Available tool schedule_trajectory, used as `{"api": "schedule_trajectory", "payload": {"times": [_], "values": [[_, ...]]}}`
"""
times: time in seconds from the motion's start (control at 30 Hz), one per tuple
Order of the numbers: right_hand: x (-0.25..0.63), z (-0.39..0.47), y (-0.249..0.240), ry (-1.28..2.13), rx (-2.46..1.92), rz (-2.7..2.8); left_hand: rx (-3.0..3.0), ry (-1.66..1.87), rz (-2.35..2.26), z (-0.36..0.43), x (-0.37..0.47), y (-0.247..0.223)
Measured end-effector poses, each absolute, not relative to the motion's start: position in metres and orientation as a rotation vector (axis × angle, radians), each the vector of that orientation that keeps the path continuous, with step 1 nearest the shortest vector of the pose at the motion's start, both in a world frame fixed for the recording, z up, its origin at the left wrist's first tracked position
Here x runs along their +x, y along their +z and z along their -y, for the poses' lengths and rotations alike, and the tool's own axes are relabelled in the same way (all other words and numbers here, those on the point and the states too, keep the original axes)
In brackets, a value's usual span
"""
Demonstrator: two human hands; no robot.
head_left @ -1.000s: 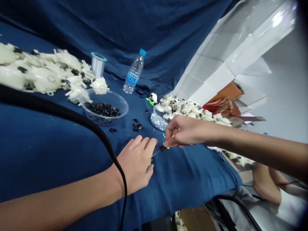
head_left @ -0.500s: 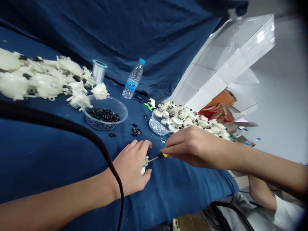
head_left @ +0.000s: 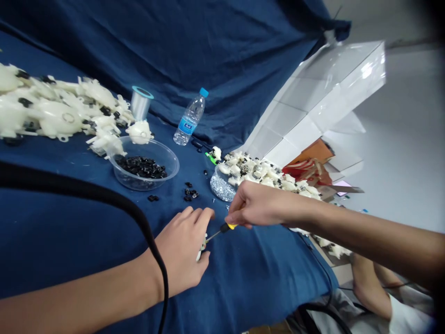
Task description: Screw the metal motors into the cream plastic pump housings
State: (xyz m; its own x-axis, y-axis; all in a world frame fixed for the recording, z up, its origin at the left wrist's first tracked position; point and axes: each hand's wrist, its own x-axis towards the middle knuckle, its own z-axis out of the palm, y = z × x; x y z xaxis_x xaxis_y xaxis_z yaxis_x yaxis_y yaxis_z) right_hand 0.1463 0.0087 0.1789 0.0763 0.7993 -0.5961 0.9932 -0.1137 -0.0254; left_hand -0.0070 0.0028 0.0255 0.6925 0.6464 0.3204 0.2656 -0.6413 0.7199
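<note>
On the blue cloth, my left hand [head_left: 183, 248] is closed around a small white plastic part [head_left: 199, 255], mostly hidden by the fingers. My right hand [head_left: 249, 204] grips a yellow and black screwdriver [head_left: 224, 228], its thin shaft slanting down to the left. The tip meets the white part; whether it sits in a screw cannot be made out. A few loose screws [head_left: 227, 207] lie just beyond my right fingertips. Small black parts [head_left: 191, 192] are scattered beyond my left hand.
A clear bowl [head_left: 174, 168] holds black parts; a smaller bowl [head_left: 214, 186] holds screws. White plastic pieces are heaped at left [head_left: 52, 116] and right [head_left: 257, 169]. A water bottle [head_left: 189, 120] and a spool [head_left: 141, 104] stand behind. A black cable [head_left: 104, 188] crosses the foreground.
The view has shifted slightly, so most things appear a little further left. My right hand has turned on the screwdriver handle. The left hand keeps its hold on the white part.
</note>
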Motion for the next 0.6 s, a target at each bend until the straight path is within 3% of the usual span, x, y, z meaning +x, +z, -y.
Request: {"api": "schedule_trajectory", "payload": {"times": [0.13, 0.43, 0.6], "values": [[0.16, -0.011, 0.182, -0.835, 1.913, -1.773, 2.237, 0.741, -0.67, -0.003, -0.01, 0.028], [0.163, 0.014, 0.184, -0.541, 1.295, -2.441, 2.171, 0.757, -0.671, -0.006, -0.014, 0.032], [0.163, 0.018, 0.18, -0.465, 1.463, -2.386, 2.129, 0.803, -0.678, -0.004, -0.01, 0.027]]}}
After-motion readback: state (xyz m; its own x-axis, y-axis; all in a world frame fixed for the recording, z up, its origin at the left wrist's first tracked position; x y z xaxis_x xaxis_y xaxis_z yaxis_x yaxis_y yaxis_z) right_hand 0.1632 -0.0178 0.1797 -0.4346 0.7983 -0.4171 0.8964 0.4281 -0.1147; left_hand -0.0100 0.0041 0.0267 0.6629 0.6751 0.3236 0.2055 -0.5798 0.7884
